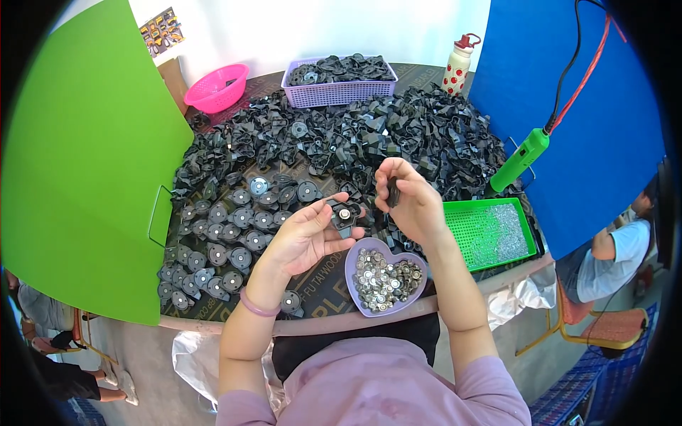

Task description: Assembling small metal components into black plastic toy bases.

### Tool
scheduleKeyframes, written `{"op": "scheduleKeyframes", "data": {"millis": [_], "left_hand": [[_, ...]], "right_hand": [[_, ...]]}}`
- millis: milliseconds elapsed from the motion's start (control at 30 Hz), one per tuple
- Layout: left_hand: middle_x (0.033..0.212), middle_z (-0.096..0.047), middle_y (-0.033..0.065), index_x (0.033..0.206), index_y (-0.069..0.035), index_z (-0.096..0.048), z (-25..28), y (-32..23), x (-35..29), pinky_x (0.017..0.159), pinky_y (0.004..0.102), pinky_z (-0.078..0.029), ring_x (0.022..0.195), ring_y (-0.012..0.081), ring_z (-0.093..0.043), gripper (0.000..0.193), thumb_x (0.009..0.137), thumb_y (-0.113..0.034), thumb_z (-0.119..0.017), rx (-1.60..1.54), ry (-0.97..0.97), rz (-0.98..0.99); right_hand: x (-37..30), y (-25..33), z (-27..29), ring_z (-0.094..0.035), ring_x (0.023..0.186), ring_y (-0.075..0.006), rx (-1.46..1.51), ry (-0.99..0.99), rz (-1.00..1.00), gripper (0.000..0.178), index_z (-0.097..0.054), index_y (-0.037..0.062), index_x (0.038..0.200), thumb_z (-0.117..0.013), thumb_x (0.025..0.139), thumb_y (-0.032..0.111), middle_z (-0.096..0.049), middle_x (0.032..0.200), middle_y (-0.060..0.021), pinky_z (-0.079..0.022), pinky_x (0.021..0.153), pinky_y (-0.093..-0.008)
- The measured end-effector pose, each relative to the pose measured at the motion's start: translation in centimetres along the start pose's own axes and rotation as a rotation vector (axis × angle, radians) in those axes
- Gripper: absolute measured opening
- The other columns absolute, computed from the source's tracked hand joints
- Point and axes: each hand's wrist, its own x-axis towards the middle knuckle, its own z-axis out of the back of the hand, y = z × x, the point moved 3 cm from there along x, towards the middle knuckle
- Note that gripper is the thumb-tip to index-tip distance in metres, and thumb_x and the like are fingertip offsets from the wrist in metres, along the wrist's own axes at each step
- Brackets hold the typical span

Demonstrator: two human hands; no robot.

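Note:
My left hand (304, 236) holds a black plastic housing (346, 228) with its open side up. A small round metal piece sits in the middle of that housing. To its right, my right hand (420, 204) is raised and pinches a dark plastic part (393, 192), seen nearly edge-on. The two parts are apart. Just below my hands stands a purple heart-shaped bowl (351, 274), filled with small round metal pieces (383, 281). Left of my left hand, several rows of round-topped black assemblies (217, 253) lie on the dark table.
A wide heap of loose black parts (426, 135) covers the table's back. Behind it stand a pink basin (219, 91), a purple basket (341, 95) and a bottle (458, 65). On the right, a green electric screwdriver (521, 160) hangs by a green tray (489, 264) of screws. Green and blue panels flank the table.

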Motion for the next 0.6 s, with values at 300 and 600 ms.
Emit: {"op": "scheduleKeyframes", "data": {"millis": [300,600], "left_hand": [[0.115,-0.054,0.0178,0.128,-0.006,-0.037,-0.08,-0.02,0.03,0.088,0.0412,-0.05,0.107,0.035,-0.055,0.039,0.093,-0.019,-0.047,-0.067,0.018,-0.016],[0.12,-0.052,0.0175,0.129,-0.006,-0.036,0.47,-0.03,0.05,0.088,0.0414,-0.051,0.106,0.0351,-0.055,0.04,0.093,-0.02,-0.046,-0.078,0.044,0.005]], "right_hand": [[0.1,0.06,-0.09,-0.052,0.067,-0.0093,-0.219,0.0,0.095,0.034,-0.051,0.0001,0.111,-0.064,0.08,0.004,-0.058,0.084,-0.0038,-0.043,0.054,-0.0227],[-0.22,0.26,-0.21,-0.049,0.056,-0.0014,-0.532,-0.223,0.067,0.018,-0.06,0.0002,0.097,-0.064,0.081,0.007,-0.063,0.078,-0.0019,-0.035,0.044,-0.0153]]}}
